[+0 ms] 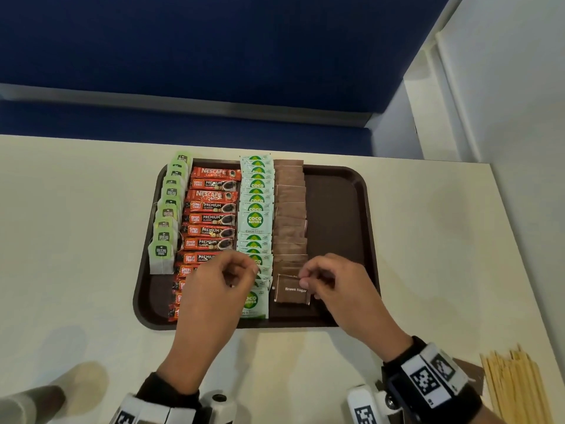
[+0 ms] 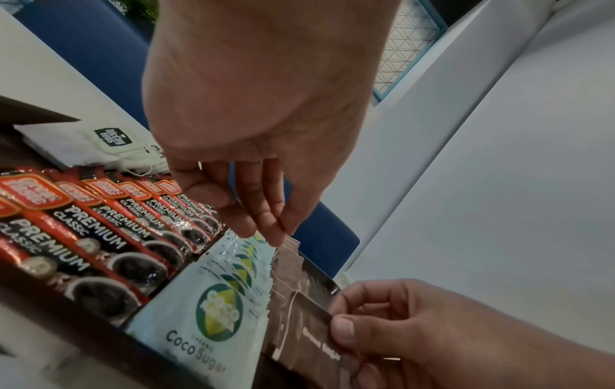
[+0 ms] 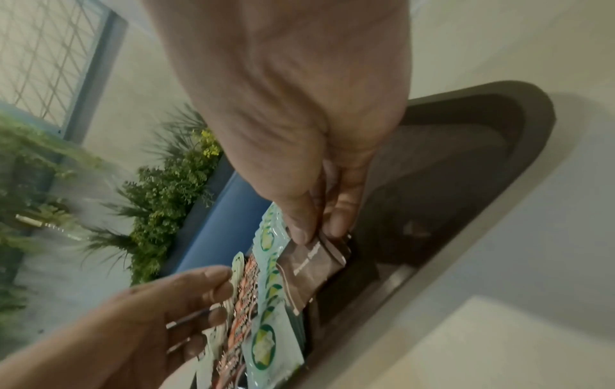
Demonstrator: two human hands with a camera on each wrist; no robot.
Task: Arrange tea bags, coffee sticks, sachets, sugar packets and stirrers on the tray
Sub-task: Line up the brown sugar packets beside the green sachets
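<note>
I log four columns on the brown tray [image 1: 342,209]: ten tea bags [image 1: 166,214] far left, then coffee sticks [image 1: 211,218], Coco Sugar sachets [image 1: 255,221], brown sugar packets [image 1: 290,215]; near ends hidden, uncounted. Right hand [image 1: 339,289] pinches nearest Brown Sugar packet [image 1: 292,290]. Left hand [image 1: 214,286] curled, empty, above sachets. Stirrers [image 1: 516,387] on table, near right
</note>
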